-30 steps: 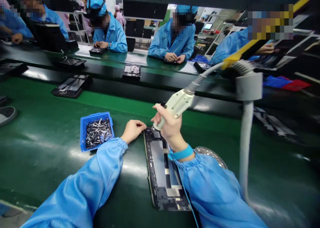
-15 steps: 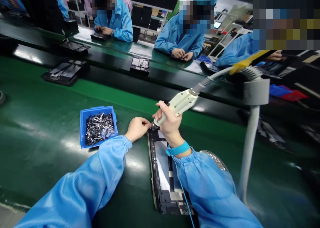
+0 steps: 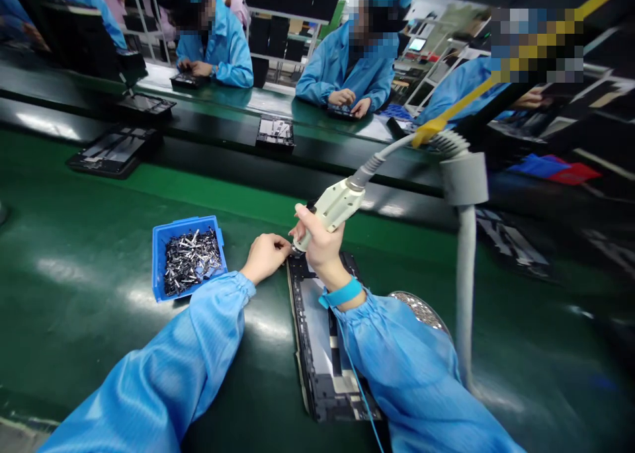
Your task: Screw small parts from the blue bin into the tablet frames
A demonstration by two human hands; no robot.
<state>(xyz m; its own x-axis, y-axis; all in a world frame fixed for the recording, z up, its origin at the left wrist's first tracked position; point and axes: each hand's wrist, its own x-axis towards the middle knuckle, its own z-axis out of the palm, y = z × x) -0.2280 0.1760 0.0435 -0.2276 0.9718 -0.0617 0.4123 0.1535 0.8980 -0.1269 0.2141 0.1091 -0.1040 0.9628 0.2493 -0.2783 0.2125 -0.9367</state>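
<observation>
Shifted slightly leftward since the earlier view, the right hand (image 3: 320,251) grips one pale electric screwdriver (image 3: 331,206), its bit (image 3: 296,248) on one dark device frame (image 3: 310,347). The left hand's (image 3: 264,258) pressed-together fingers (image 3: 282,243) pinch something unclear, near one blue bin (image 3: 159,261) of metal parts (image 3: 191,261).

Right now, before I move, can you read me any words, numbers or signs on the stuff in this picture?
I can't read any words, labels, brands, numbers or signs here.
Electric screwdriver: no text I can read on its cream body.
Blue plastic bin: no text shows.
Blue wrist strap: no text shows.
Small lit screen, far away: too small to read.
</observation>
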